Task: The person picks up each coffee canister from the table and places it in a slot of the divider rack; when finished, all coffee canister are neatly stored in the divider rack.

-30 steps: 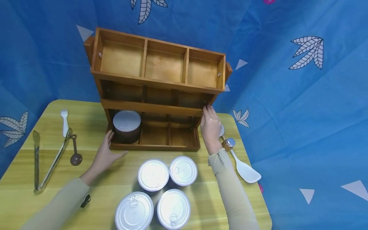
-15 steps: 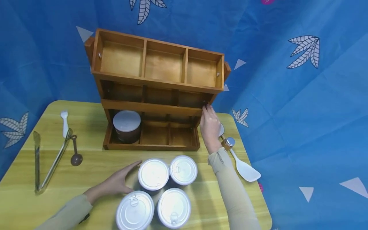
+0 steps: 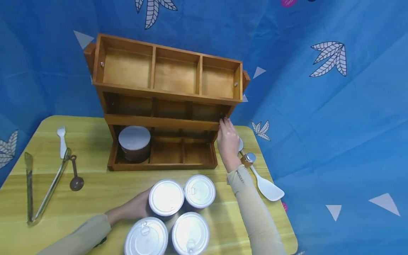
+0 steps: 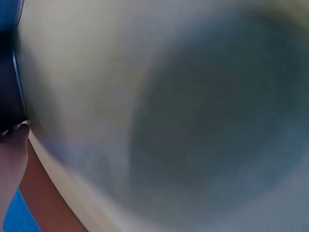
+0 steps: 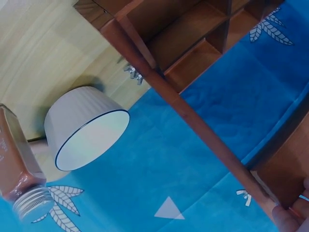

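My left hand (image 3: 139,206) reaches in from the left and grips a lidded can (image 3: 166,197), the back left one of several silver-topped cans. The can hides most of its fingers in the head view. In the left wrist view, a digit of that hand (image 4: 12,162) touches the can's dark side (image 4: 8,79), while a blurred round shape fills most of the picture. My right hand (image 3: 228,141) holds the wooden shelf (image 3: 165,122) at its right side. Up close, thumb and fingers (image 5: 285,220) pinch the shelf's edge. A dark can with a grey lid (image 3: 134,138) stands in the lower left compartment.
Right of the shelf are a small jar (image 3: 248,159), a white bowl (image 5: 89,128) and a white spatula (image 3: 269,189). On the left lie metal tongs (image 3: 47,198), a white fork (image 3: 62,143) and a brown scoop (image 3: 76,183). A blue cloth (image 3: 318,141) hangs behind.
My left hand has left the can in the shelf and moved right and nearer, onto the back left can. My right hand stays on the shelf. The head view has shifted slightly.
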The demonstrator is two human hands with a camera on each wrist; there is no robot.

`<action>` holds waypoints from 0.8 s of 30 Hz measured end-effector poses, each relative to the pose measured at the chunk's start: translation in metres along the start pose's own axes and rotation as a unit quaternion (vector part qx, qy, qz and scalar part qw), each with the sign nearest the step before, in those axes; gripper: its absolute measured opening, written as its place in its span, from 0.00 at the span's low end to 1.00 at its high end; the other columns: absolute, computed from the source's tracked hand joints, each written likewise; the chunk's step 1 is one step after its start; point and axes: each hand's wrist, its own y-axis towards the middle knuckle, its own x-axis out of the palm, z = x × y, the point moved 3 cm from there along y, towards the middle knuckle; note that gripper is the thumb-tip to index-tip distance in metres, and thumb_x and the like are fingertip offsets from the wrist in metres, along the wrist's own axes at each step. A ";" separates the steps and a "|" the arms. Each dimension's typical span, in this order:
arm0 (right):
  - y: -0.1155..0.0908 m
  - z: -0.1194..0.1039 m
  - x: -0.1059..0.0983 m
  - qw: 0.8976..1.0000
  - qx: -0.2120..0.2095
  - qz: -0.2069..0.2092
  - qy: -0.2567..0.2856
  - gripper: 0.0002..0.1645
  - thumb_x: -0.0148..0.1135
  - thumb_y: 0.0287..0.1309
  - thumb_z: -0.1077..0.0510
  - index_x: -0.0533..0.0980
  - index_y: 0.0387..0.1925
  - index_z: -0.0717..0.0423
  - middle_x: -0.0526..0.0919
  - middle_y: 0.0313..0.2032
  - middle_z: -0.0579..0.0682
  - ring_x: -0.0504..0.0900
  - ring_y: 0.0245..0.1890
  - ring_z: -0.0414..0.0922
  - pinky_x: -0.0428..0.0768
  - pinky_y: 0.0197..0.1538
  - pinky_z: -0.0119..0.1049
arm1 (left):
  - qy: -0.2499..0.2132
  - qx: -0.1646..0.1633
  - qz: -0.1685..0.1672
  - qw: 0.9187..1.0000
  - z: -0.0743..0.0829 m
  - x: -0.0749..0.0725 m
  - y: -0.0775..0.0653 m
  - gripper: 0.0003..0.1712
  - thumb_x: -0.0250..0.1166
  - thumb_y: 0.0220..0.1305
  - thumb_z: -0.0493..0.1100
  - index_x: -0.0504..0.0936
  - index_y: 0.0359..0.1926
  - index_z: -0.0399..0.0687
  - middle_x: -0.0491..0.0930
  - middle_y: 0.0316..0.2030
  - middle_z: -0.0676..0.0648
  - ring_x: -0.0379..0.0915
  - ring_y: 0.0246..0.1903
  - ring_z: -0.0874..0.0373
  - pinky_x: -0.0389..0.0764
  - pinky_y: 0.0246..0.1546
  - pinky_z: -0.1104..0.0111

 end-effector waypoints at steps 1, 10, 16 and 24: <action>0.000 -0.001 0.000 1.000 -0.001 0.000 -0.001 0.14 0.58 0.64 0.65 0.82 0.49 0.63 0.85 0.52 0.60 0.83 0.56 0.54 0.84 0.55 0.47 | -0.005 0.000 0.000 1.000 0.000 0.000 -0.001 0.68 0.83 0.34 0.60 0.54 0.75 0.66 0.68 0.70 0.54 0.63 0.70 0.61 0.64 0.72 0.59; -0.001 -0.001 0.001 1.000 0.007 -0.006 -0.004 0.15 0.57 0.65 0.64 0.82 0.50 0.62 0.85 0.52 0.59 0.83 0.56 0.54 0.83 0.56 0.47 | -0.021 0.009 0.030 0.999 -0.002 -0.004 0.004 0.64 0.83 0.35 0.57 0.57 0.73 0.68 0.70 0.67 0.57 0.66 0.68 0.61 0.66 0.71 0.59; 0.000 0.000 0.000 1.000 0.006 -0.003 -0.002 0.15 0.58 0.64 0.64 0.82 0.50 0.61 0.85 0.53 0.59 0.83 0.56 0.53 0.84 0.55 0.46 | -0.042 0.021 0.089 0.995 0.013 -0.018 0.011 0.63 0.86 0.32 0.48 0.61 0.72 0.58 0.75 0.63 0.47 0.69 0.62 0.70 0.67 0.69 0.69; -0.001 0.000 0.000 1.000 0.003 -0.006 0.005 0.15 0.56 0.66 0.64 0.82 0.50 0.62 0.85 0.53 0.59 0.82 0.57 0.54 0.82 0.58 0.46 | -0.042 -0.020 0.177 0.983 0.042 -0.054 0.046 0.67 0.84 0.36 0.41 0.53 0.75 0.47 0.68 0.66 0.37 0.65 0.66 0.41 0.64 0.69 0.42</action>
